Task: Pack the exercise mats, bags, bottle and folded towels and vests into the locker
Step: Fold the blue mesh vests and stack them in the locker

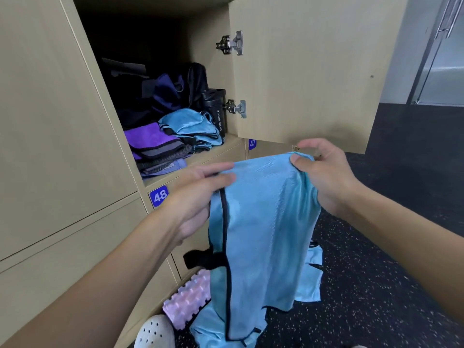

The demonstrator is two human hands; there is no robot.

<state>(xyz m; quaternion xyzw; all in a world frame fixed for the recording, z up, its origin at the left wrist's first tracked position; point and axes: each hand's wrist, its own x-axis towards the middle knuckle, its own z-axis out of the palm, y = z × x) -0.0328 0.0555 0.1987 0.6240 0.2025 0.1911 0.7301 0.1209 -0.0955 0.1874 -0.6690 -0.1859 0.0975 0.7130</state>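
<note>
A light blue vest (263, 222) hangs at full length between both hands, just in front of the open locker (200, 159) and below its shelf lip, a hold that looks meant to spread the cloth flat so it can be folded before it goes in. The right hand (324, 172) pinches the top right corner, thumb on the near side and curled fingers behind. The left hand (198, 197) grips the top left edge where the black trim runs, its fingers stretched nearly straight over the fabric and its thumb hidden underneath. The vest is thin and slightly shiny, edged in black binding, limp enough to drape in soft folds, and its lower end reaches down close to the speckled floor (376, 272). Inside the locker the earlier items sit sorted by kind, probably to leave room at the front: a purple and black bag (165, 94) at the back, a black sport bottle (216, 109) upright against the right wall, folded purple towels (153, 141) stacked front left, and folded blue vests (190, 126) piled just beside them. More unfolded vests (308, 285) lie on the floor beneath, near a pink ridged roller (188, 297) leaning against the lower lockers. The door (313, 71) stands swung wide to the right.
</note>
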